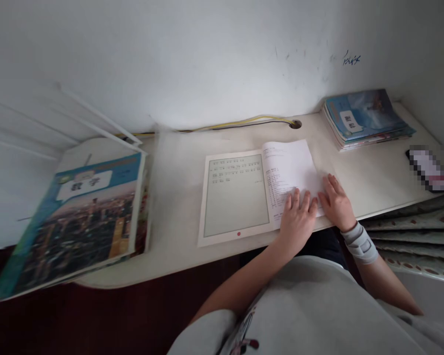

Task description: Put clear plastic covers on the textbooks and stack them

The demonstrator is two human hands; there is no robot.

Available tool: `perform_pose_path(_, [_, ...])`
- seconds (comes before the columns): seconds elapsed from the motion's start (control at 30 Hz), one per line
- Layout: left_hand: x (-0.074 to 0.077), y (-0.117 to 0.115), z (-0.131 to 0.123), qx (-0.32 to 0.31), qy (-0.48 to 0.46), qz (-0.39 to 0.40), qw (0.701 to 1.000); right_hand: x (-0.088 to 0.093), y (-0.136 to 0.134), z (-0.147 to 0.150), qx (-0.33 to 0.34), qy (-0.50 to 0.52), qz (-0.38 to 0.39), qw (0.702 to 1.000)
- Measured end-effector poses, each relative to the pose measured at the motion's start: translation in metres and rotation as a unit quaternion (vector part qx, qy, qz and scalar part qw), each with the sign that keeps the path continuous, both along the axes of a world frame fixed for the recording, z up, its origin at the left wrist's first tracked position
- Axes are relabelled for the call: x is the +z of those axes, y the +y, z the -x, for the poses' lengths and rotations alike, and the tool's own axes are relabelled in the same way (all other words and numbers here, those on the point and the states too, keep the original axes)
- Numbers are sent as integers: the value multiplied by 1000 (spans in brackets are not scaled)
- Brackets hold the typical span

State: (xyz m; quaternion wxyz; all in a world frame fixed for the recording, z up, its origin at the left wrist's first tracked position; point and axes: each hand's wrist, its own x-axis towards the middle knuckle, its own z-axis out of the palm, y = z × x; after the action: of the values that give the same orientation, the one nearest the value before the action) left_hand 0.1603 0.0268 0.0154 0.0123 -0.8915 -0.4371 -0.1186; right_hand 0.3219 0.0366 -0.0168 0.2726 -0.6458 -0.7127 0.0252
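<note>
An open book lies on the white desk, its left page greenish inside a dark border and its right page white with small print. My left hand rests flat on the lower part of the right page, fingers stretched out. Just beside it, my right hand lies at the right edge of that page with its fingers extended; the wrist wears a grey band. Neither hand grips anything. Whether the right fingertips touch the paper or the desk is hard to make out.
A stack of books stands at the back right, with a phone near the right edge. Large textbooks sit at the left. A yellow cable runs along the wall into a desk hole. Patterned fabric hangs at right.
</note>
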Motion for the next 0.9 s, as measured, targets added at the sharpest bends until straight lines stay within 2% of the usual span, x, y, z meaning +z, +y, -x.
perform_pose_path(0.13, [6,-1,3,-25,33,23,999,0,0,1,5,-33,4,999])
perform_pose_path(0.23, [21,20,9,-99,75,80,989,-1,0,3,8,-59,7,998])
perform_pose_path(0.3, [33,52,12,-136,89,99,982,-1,0,4,6,-74,4,997])
perform_pose_path(0.33, [38,72,13,-131,91,95,983,-1,0,5,3,-80,3,997])
perform_pose_path(0.4, [44,115,10,-91,91,74,989,-1,0,7,-5,-88,4,996])
perform_pose_path(0.43, [46,135,7,-49,89,65,993,-1,-1,7,-8,-91,7,996])
perform_pose_path(0.53, [47,177,-5,5,93,62,994,-2,-1,9,-14,-94,13,995])
perform_pose_path(0.63, [47,191,-13,3,103,56,993,-4,0,10,-18,-94,-4,995])
perform_pose_path(0.9, [42,197,-12,16,110,63,992,-2,0,13,-24,-100,-2,995])
